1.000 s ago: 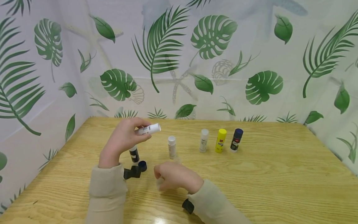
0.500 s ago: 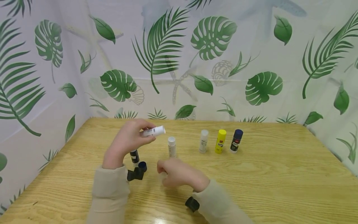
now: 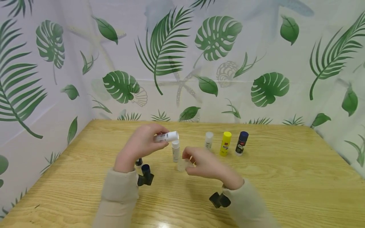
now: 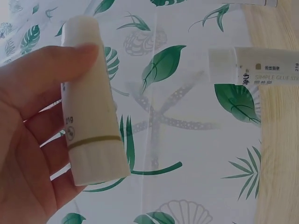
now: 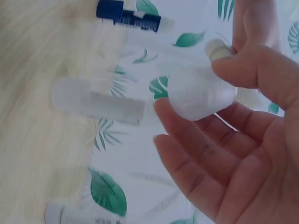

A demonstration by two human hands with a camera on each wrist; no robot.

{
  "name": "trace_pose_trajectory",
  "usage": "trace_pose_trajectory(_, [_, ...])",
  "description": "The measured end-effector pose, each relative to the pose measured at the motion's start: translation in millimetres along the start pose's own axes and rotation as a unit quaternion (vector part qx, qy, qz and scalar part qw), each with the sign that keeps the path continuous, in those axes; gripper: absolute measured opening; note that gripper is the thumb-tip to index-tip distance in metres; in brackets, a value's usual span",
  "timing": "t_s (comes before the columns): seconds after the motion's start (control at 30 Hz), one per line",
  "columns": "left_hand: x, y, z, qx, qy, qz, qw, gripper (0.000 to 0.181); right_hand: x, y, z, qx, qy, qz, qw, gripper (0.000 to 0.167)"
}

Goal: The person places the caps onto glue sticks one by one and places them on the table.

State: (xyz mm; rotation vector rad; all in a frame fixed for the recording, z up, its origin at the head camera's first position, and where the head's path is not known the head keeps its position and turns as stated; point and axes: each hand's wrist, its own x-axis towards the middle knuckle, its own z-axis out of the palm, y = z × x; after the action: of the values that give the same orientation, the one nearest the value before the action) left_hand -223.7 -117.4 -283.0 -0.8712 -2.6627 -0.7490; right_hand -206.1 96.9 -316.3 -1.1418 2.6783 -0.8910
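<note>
My left hand [image 3: 139,144] grips a white glue stick [image 3: 166,136], tilted sideways above the table; its thumb lies along the barrel in the left wrist view. My right hand [image 3: 206,163] pinches a translucent cap [image 5: 201,93] between thumb and fingers, lower and to the right of that stick. Another white glue stick [image 3: 176,152] stands uncapped on the table, between the hands. A second translucent cap [image 5: 70,95] sits in front of it. A dark-labelled glue stick [image 3: 138,161], partly hidden by my left arm, stands behind a navy cap [image 3: 145,168].
To the right stand a white glue stick with a translucent cap [image 3: 208,139], a yellow glue stick [image 3: 225,144] and a dark-labelled glue stick with a navy cap [image 3: 241,144]. The wooden table [image 3: 285,171] ends at a leaf-printed cloth [image 3: 182,63].
My left hand has moved right with the glue stick. My right hand has risen and moved right with the cap, and now overlaps the base of the white capped stick.
</note>
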Motion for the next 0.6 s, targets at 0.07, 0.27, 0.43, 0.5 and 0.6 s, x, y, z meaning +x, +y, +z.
trace_pose_trajectory(0.07, [1.2,3.2,3.9,0.012,-0.003,0.016,0.9998,0.023,-6.6,3,-7,-0.004,0.019,0.006,0.9998,0.019])
trace_pose_trajectory(0.27, [3.7,10.5,11.5,0.063,0.005,0.068,0.9957,0.022,-15.4,8,-22,0.024,0.078,0.035,0.996,0.016])
trace_pose_trajectory(0.43, [5.4,15.2,17.5,0.1,0.022,0.107,0.989,0.021,-16.1,8,-27,0.034,0.151,0.046,0.9869,0.018])
trace_pose_trajectory(0.5, [6.0,16.4,19.9,0.11,0.026,0.117,0.9867,0.022,-16.1,9,-27,0.038,0.178,0.045,0.9823,0.019])
trace_pose_trajectory(0.6, [6.9,18.2,23.1,0.116,0.031,0.128,0.9844,0.022,-16.9,10,-27,0.047,0.209,0.044,0.9758,0.02])
